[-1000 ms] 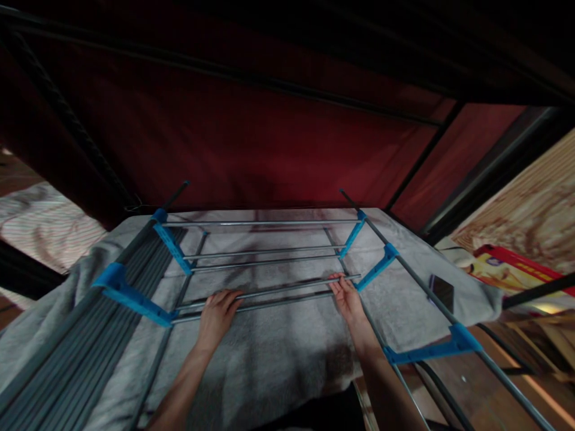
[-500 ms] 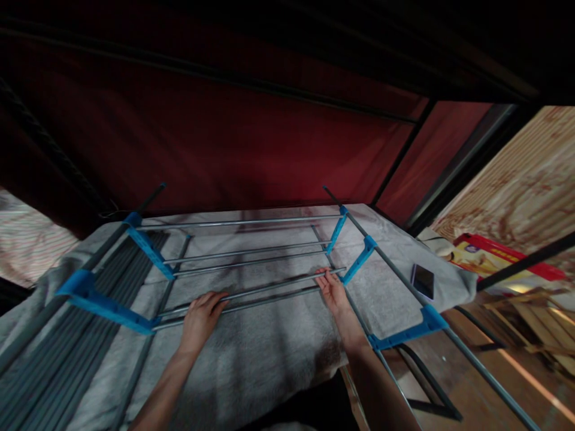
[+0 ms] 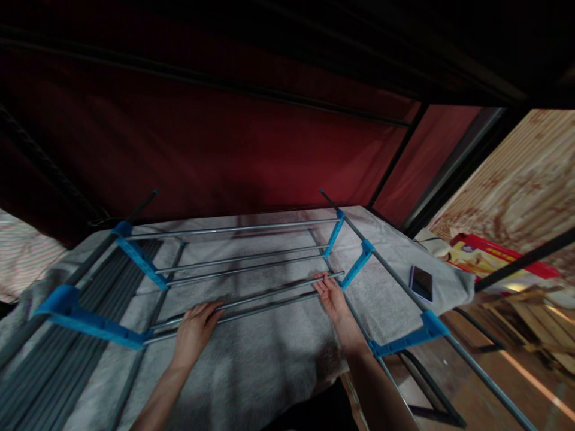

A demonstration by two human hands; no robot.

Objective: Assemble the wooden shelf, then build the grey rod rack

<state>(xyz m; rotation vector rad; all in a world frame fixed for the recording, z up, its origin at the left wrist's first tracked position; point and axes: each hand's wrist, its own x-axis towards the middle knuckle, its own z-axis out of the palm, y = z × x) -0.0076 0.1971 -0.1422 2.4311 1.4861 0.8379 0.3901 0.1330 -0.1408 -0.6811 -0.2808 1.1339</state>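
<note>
A rack frame of grey metal tubes and blue plastic brackets lies across a bed-like surface. My left hand [image 3: 196, 328] is closed around a metal tube [image 3: 265, 294] near its left end, beside the left blue bracket [image 3: 96, 322]. Toward the other end, my right hand [image 3: 331, 297] grips the same tube from below with its fingers. The tube's right tip sticks out past that hand, close to a blue bracket [image 3: 358, 264]; I cannot tell whether it is seated. A second crossbar [image 3: 269, 308] runs just below it.
Several loose grey tubes [image 3: 67, 353] lie in a bundle at the left. A phone [image 3: 421, 283] rests on the grey blanket [image 3: 269, 365] at the right. Behind the frame hangs a red fabric wall [image 3: 251, 149]. A red and yellow package [image 3: 498, 254] and wooden pieces [image 3: 534, 329] are farther right.
The view has shifted slightly, so the frame's left side appears lower and farther left. Both hands keep their places on the tube.
</note>
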